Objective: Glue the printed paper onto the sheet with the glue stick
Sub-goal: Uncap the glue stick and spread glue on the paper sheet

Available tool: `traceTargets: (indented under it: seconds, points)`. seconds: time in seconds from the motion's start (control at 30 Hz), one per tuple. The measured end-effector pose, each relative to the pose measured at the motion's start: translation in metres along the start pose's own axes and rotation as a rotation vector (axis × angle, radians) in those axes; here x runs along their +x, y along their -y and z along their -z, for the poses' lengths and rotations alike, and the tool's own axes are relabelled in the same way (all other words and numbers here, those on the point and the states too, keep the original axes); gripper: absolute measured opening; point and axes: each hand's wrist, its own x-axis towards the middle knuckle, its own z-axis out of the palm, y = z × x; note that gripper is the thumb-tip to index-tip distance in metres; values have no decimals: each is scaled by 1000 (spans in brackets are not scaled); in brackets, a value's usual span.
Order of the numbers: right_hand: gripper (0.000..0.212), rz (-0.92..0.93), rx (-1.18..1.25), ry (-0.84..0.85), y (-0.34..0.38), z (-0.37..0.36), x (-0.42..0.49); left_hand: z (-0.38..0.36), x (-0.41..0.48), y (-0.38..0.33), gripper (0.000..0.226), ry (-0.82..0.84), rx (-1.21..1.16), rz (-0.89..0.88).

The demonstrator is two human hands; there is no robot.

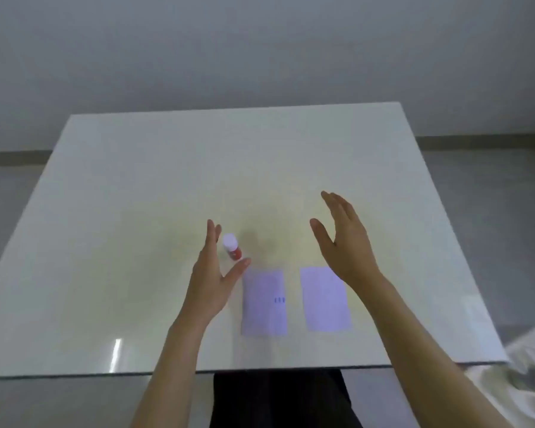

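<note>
A red glue stick (233, 247) with a white cap stands on the white table (167, 168). My left hand (213, 273) hovers open just left of it, thumb reaching under its base, apart from it. The printed paper (264, 302), pale with small blue marks near its right edge, lies flat in front of the glue stick. A plain pale sheet (325, 299) lies to its right. My right hand (343, 239) is raised open above the plain sheet's far right corner and holds nothing.
The table's near edge (260, 370) runs across the lower view. White crumpled material (531, 369) sits off the table at the lower right. A grey wall rises behind the table.
</note>
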Motion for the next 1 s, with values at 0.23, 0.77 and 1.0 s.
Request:
traceTargets:
  seconds: [0.23, 0.77, 1.0]
  points:
    - [38, 232, 211, -215, -28, -25, -46, -38, 10, 55, 23, -251, -57, -217]
    - [63, 51, 632, 86, 19, -37, -114, -18, -97, 12, 25, -562, 201, -610]
    - [36, 124, 600, 125, 18, -37, -118, -22, -112, 5, 23, -638, 385, -661]
